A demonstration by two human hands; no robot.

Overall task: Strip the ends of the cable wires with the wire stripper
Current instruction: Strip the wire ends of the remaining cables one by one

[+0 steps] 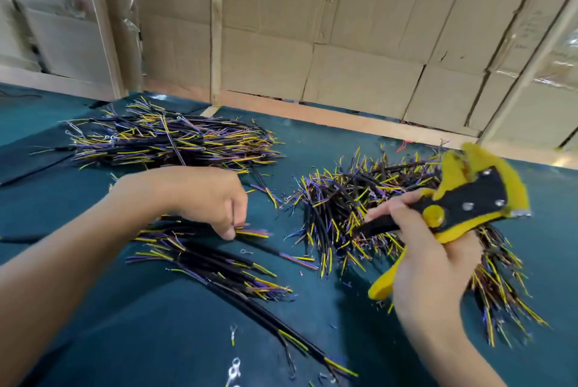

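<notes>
Left hand [200, 199] pinches cable [253, 233] (teal table [312, 142] bare between piles).

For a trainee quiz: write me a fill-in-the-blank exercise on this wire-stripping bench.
1. The wire stripper is held in the ____ hand.
2. The left hand pinches a cable lying on the ____ table cover.
3. The stripper's handles are black and ____.
4. Behind the table stands a wall of flattened ____.

Missing words: right; blue; yellow; cardboard
</notes>
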